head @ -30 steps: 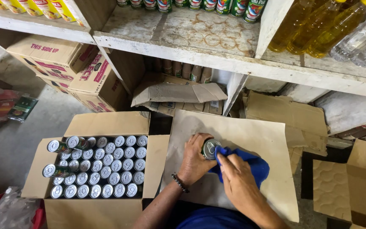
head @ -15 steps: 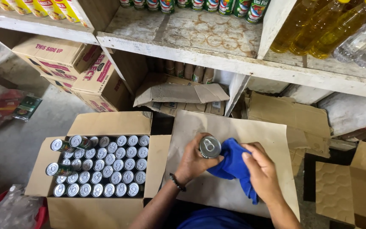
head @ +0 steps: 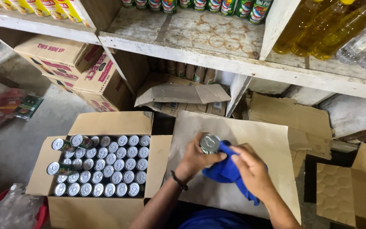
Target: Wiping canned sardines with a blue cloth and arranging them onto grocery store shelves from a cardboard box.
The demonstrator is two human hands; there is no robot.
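A person's left hand [head: 195,157] grasps a small silver-topped can [head: 209,143], fingers curled round its side. The can stands roughly upright, its long axis tilted slightly, with the round lid pointing up toward the camera. The right hand [head: 250,168] is clenched on a blue cloth [head: 227,169], pressing it against the can's right side (the cloth hangs down past the wrist). Both are held above a flat sheet of cardboard [head: 272,140] on the floor, near its left edge. Just left of it sits an open carton [head: 106,123] packed with upright cans [head: 106,165] in rows. Above runs a white shelf [head: 217,59] bearing oil bottles [head: 318,29].
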